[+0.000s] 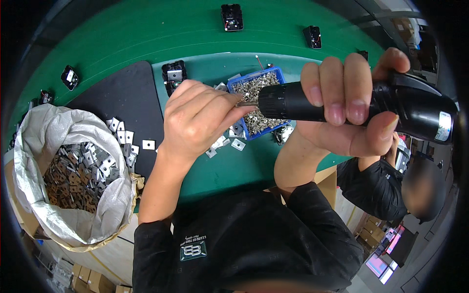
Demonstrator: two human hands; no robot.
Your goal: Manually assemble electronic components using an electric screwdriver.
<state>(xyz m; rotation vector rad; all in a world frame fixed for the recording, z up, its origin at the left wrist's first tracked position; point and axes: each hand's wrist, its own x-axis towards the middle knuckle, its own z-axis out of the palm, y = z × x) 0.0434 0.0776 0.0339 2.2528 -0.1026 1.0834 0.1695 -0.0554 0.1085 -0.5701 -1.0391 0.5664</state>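
Observation:
A black electric screwdriver (288,101) lies level in front of me, with my right hand (342,97) wrapped round its body. Its thin metal bit (249,103) points left into the closed fingertips of my left hand (193,119). Whether a screw sits at the bit's tip is hidden by those fingers. Below the bit stands a blue bin (280,73) full of small silver screws (259,122). Behind my left hand is a black plastic housing (174,72) with a metal plate in it. Several square metal plates (238,144) lie loose beside the bin.
At left, a white woven sack (36,190) holds many metal plates (80,178). More plates (148,144) lie on a black mat (117,90). Black housings (231,17) are spaced along the green surface (161,34) beyond. Another person (373,188) sits at the right.

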